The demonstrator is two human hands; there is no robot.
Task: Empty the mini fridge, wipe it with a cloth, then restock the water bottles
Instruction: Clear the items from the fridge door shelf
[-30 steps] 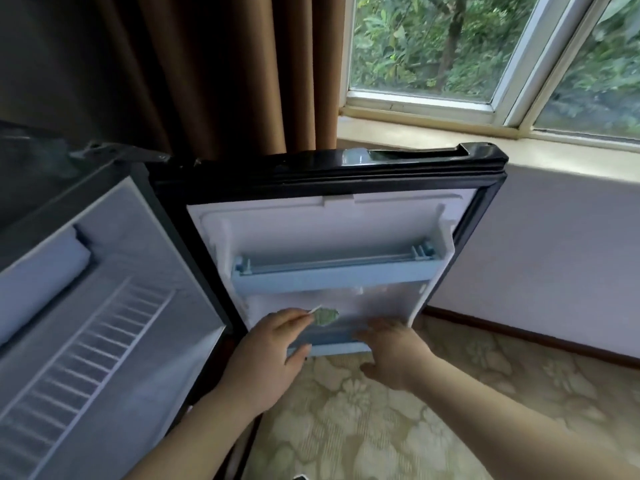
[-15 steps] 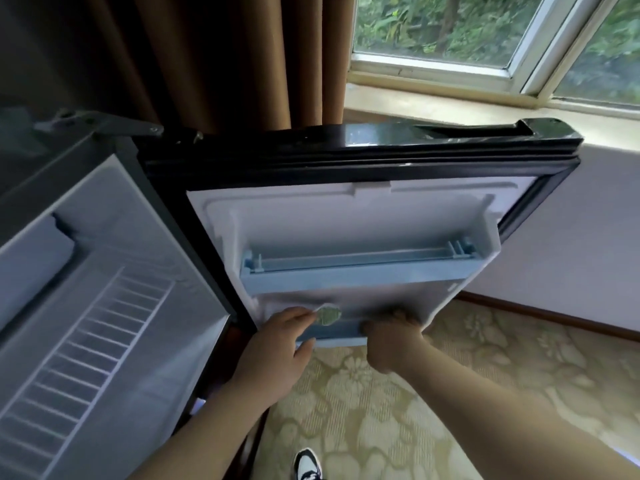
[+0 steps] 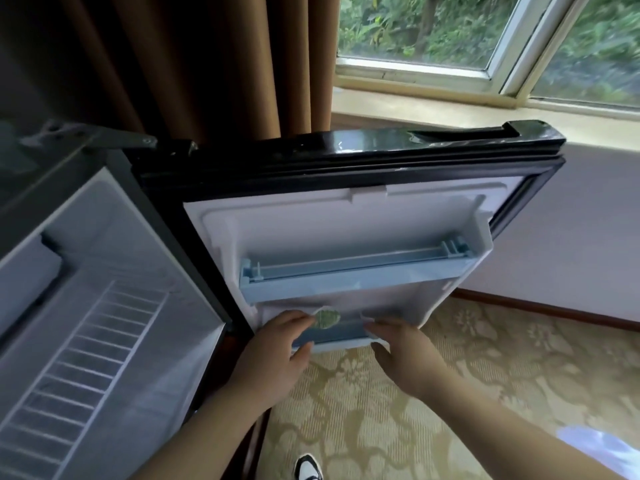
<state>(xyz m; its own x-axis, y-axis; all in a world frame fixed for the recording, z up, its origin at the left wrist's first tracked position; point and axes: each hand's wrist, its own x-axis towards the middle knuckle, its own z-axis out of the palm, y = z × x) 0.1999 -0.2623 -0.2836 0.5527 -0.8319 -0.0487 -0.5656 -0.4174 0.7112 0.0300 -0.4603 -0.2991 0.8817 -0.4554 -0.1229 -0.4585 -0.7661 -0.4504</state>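
1. Two bare hands meet at the bottom of the open door of the mini fridge. The cabinet stands at the left and the door swings out toward the window.
2. Any print on the small green-patterned piece at the door is too blurred to read.
3. Two pale blue shelves sit in the door's white liner, the upper door shelf above the lower door shelf. The green-patterned piece sits just above the lower shelf's front lip.
4. Inside the cabinet, a white wire rack lies across the compartment.
5. The left hand reaches its fingertips to the green-patterned piece and spreads its thumb below, against the lower shelf's front. I cannot tell whether it pinches the piece or only touches it.
6. The right hand lies loosely straight, fingers apart from the thumb. Its fingertips touch the lower shelf's lip beside a small white scrap, and nothing is clasped.
7. A brown curtain hangs behind the fridge. Patterned carpet and the toe of a shoe show below the arms.
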